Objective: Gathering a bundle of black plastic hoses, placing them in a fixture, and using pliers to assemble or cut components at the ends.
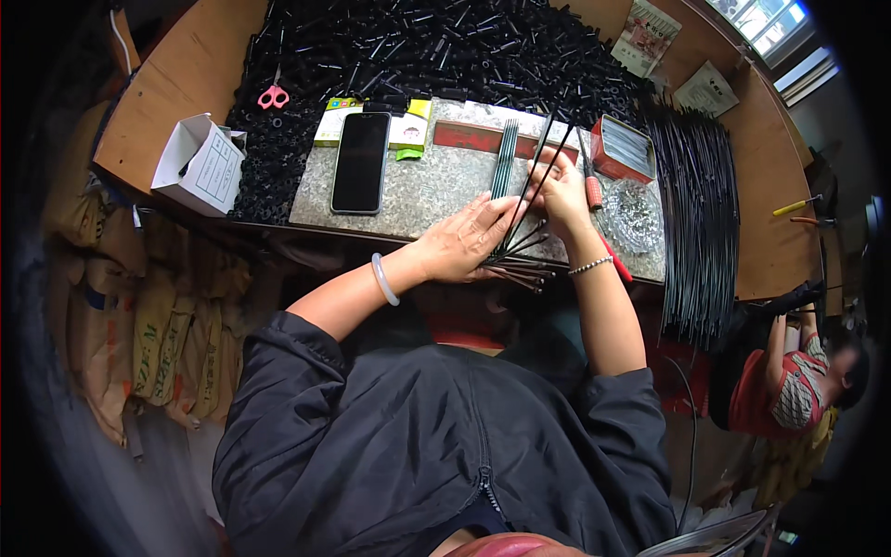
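Observation:
My left hand (461,239) is closed around a bundle of thin dark rods (505,160) at the front edge of the stone slab (413,197). Their far tips lie together over the slab, while the near ends (520,271) fan out below the hand. My right hand (562,191), just to the right, has its fingers curled on slim black rods (540,167) that slant up and away from the bundle. How many it pinches I cannot make out. A red-handled screwdriver (593,188) lies close to the right wrist.
A black phone (361,163) rests on yellow-green boxes (408,128). Black parts (445,56) heap behind, with pink scissors (274,96). A white box (206,167) stands left. Rightward are a red tin (623,148), small clear pieces (633,218), long black rods (696,213) and another person (780,381).

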